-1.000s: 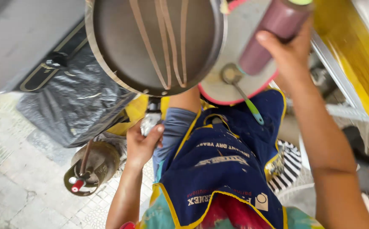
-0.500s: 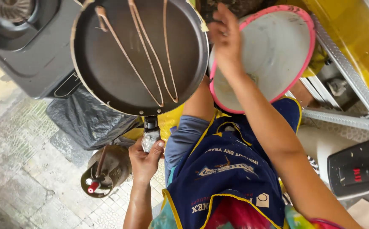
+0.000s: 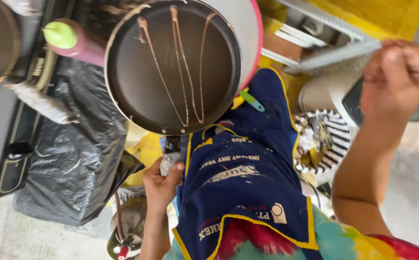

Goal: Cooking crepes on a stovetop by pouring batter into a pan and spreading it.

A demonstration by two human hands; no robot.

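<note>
Below the dark pan (image 3: 173,67), left hand (image 3: 161,185) clamps its handle (rim overlapping pink-edged plate (image 3: 248,33)); right hand (image 3: 394,77) fisted, apart.

The left hand (image 3: 160,185) is curling its fingers (image 3: 173,174) and thumb into a closed grip, the palm turned inward, with the bare left forearm running straight down from that grip toward the lower edge of the view. The right hand (image 3: 396,77) is balling into a loose fist, raised high on the right, knuckles upward; below this grip the bare right forearm is slanting down to a bent elbow.
</note>
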